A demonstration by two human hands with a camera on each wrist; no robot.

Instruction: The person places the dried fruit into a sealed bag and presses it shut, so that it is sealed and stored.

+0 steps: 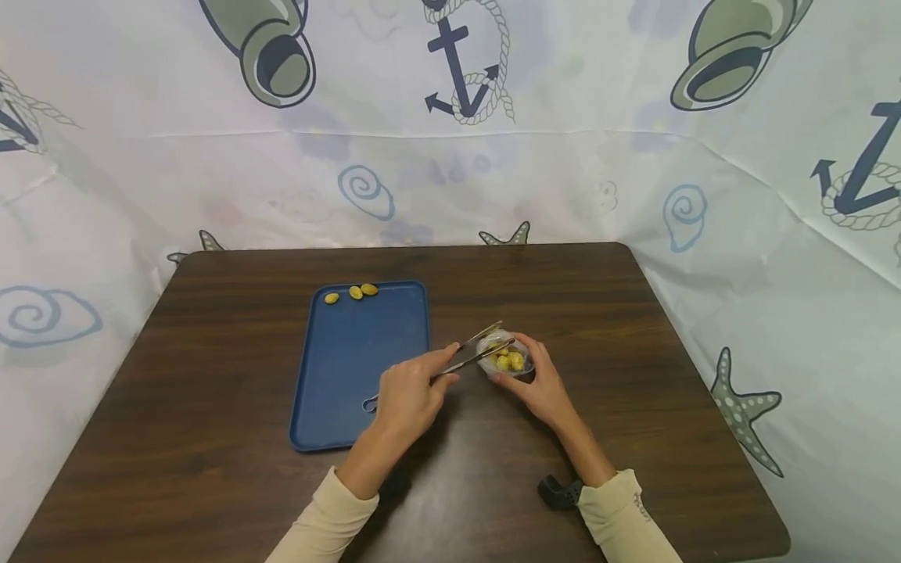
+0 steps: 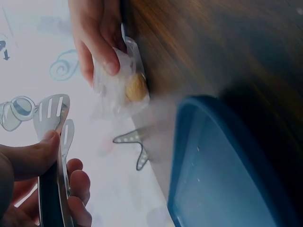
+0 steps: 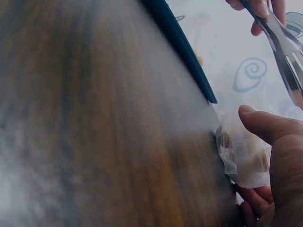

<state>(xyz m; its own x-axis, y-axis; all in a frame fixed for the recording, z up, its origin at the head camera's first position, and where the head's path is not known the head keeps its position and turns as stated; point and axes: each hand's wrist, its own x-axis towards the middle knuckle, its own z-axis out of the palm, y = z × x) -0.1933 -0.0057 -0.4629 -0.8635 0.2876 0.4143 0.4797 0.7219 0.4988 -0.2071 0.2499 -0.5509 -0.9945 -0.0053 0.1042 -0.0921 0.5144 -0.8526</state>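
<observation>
Over on the dark wood surface, someone's working with both hands: the left hand is gripping metal tongs, and the right hand is holding a clear plastic bag between thumb and fingers, just right of a blue tray. Head cam is the only one clearly showing three yellow pieces sitting along the tray's far edge, plus some yellow lumps inside the bag. From up there the tong tips are overlapping the bag's mouth, but both wrist cams are showing a gap. Left wrist is also giving you the slots in the tong heads. Only one lump is showing properly through the plastic there; right wrist is just catching vague brownish shapes, and the tray's getting cut down to a dark rim with a yellow smudge behind it. Some of the right hand's fingers are hiding behind the bag in that view, so I can't tell how many are touching it.
</observation>
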